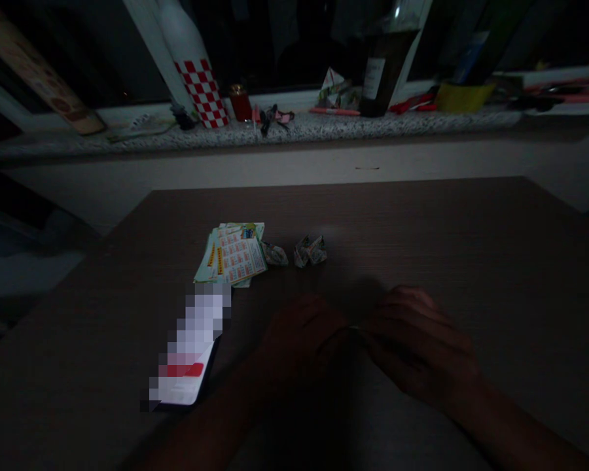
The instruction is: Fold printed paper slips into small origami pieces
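Observation:
My left hand (299, 337) and my right hand (419, 333) meet low over the table, fingers closed in a pinch. Between their fingertips shows a pale sliver of a small folded piece of paper (354, 327); the rest of it is covered by fingers and deep shadow. Beyond the hands lie folded paper shapes: a pointed pair (310, 252) and a flatter folded paper (275, 254). The latter touches a fanned stack of printed paper slips (238, 255), which look like lottery tickets with rows of red print.
A lit phone (184, 386), its screen partly blurred out, lies left of my hands on the dark wooden table (446, 229). Behind, the stone windowsill (304, 134) carries a red-checked white bottle (203, 91), a dark labelled bottle (377, 78) and a yellow container (464, 97).

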Action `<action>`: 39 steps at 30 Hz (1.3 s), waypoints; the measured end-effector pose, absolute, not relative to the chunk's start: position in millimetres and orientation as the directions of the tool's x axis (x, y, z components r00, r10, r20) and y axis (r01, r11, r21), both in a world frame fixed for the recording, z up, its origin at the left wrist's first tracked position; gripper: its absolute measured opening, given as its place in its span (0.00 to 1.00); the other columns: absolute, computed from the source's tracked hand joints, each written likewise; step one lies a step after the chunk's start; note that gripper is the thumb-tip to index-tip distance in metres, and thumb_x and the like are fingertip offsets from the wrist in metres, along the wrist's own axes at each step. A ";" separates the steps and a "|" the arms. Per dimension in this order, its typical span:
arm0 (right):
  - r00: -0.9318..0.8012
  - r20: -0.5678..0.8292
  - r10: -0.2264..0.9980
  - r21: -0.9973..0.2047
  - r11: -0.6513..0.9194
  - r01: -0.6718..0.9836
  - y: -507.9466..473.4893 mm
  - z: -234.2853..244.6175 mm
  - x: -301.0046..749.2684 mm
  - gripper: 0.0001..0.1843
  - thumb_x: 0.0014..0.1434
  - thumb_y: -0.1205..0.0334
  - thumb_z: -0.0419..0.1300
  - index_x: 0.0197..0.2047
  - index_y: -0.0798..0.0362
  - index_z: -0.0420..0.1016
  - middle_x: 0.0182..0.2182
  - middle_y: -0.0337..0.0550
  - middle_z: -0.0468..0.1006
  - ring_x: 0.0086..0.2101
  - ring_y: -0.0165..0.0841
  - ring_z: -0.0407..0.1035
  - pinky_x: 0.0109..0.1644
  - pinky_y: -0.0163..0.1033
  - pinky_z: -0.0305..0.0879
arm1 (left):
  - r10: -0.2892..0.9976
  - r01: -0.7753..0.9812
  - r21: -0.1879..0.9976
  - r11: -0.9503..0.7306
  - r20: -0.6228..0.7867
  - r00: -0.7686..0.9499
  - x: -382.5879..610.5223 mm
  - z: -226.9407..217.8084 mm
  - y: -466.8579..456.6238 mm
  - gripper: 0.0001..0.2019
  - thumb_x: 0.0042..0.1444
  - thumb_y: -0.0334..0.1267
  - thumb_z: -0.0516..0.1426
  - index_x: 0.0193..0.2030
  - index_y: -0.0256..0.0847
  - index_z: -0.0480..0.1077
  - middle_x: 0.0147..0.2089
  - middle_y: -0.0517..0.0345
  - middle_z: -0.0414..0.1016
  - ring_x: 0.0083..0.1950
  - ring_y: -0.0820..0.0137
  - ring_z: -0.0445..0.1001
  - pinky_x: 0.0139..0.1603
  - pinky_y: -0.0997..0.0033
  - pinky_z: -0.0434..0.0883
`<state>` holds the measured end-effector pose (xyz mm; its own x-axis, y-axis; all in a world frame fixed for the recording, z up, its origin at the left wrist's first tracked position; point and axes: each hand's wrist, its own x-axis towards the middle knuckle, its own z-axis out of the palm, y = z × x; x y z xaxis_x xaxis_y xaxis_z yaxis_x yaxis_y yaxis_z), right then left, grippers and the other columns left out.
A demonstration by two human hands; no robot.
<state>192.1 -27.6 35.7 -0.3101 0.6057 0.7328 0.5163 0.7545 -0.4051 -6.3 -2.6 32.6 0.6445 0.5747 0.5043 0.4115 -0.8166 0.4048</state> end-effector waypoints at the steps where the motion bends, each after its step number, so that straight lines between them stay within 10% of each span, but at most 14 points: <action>1: -0.300 0.728 0.616 -0.414 0.744 0.524 -27.2 35.2 191.8 0.10 0.53 0.73 0.63 0.38 0.51 0.74 0.26 0.40 0.79 0.28 0.35 0.73 0.38 0.46 0.69 | 0.586 0.416 0.417 -0.808 0.494 0.642 -5.7 30.4 -2.6 0.06 0.62 0.32 0.53 0.40 0.38 0.71 0.34 0.56 0.77 0.36 0.70 0.73 0.39 0.68 0.70; 23: -0.017 0.550 0.835 -0.685 0.462 0.564 -25.1 18.3 195.7 0.04 0.52 0.67 0.64 0.33 0.50 0.74 0.25 0.38 0.79 0.26 0.33 0.74 0.29 0.37 0.71 | 0.930 0.475 0.828 -0.299 0.141 0.340 -2.1 28.8 -2.4 0.10 0.50 0.34 0.62 0.40 0.43 0.73 0.34 0.60 0.79 0.33 0.69 0.76 0.33 0.71 0.72; 33: -0.205 0.491 0.847 -0.779 0.532 0.332 -29.8 18.7 202.2 0.13 0.59 0.73 0.56 0.46 0.50 0.72 0.32 0.41 0.81 0.32 0.32 0.77 0.33 0.33 0.74 | 0.956 -0.155 0.962 0.223 -0.185 0.228 -7.6 19.7 6.5 0.07 0.45 0.34 0.64 0.32 0.37 0.70 0.29 0.61 0.76 0.31 0.72 0.75 0.33 0.73 0.72; 39: -0.359 0.606 0.710 -0.659 0.701 0.274 -24.5 23.0 201.3 0.17 0.55 0.76 0.58 0.47 0.52 0.74 0.36 0.46 0.80 0.37 0.37 0.76 0.40 0.42 0.74 | 0.887 -0.175 0.903 0.391 -0.319 0.334 -4.3 20.2 2.9 0.09 0.44 0.37 0.65 0.28 0.36 0.71 0.26 0.61 0.75 0.26 0.74 0.72 0.28 0.75 0.69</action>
